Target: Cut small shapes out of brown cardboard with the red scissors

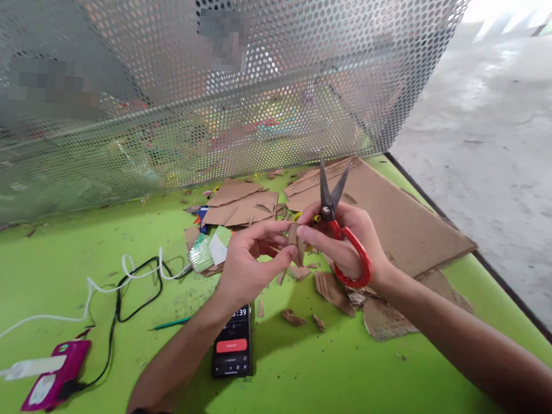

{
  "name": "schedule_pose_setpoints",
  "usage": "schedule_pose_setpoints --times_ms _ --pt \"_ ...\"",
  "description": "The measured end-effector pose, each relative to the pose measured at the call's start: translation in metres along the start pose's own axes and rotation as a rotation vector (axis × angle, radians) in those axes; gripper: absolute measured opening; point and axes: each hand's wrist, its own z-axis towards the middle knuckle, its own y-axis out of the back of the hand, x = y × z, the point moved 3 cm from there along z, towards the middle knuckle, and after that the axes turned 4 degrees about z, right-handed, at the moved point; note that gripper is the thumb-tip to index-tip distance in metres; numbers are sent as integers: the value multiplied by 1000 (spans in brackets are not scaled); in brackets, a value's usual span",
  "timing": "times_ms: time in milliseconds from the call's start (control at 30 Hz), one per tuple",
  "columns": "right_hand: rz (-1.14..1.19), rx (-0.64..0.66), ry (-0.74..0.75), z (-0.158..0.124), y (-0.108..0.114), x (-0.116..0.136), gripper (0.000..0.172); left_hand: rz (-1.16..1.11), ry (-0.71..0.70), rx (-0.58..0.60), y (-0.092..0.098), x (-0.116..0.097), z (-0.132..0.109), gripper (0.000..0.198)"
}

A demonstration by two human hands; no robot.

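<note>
Between the fingertips of my left hand (pixel 246 265) is a small piece of cardboard (pixel 294 235), pinched upright above the table. My right hand (pixel 361 235) carries red-handled scissors (pixel 360 263), hooked over its fingers with the blades apart and pointing up. The thumb and forefinger of that same hand also touch the cardboard piece. Below and around both hands lie torn cardboard scraps (pixel 331 290). A phone (pixel 232 351) with a lit screen lies face up under my left wrist, partly covered by it.
A large cardboard sheet (pixel 401 211) lies at right on the green table (pixel 146 363), with flat cardboard pieces (pixel 244 205) further left. A perforated metal screen (pixel 245 114) stands along the back. At left are a magenta power strip (pixel 74 360), a white cable (pixel 89 294) and a green pencil (pixel 172 323).
</note>
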Motion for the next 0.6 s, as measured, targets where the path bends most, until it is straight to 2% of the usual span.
schedule_pose_setpoints --times_ms 200,367,600 --pt "-49 -21 48 0 1 1 22 -20 20 43 -2 -2 1 43" --pt "-77 -58 56 0 2 2 19 -51 21 63 -3 1 2 41" --pt "-20 -75 58 0 1 3 22 29 -57 -17 -4 -5 -2 41"
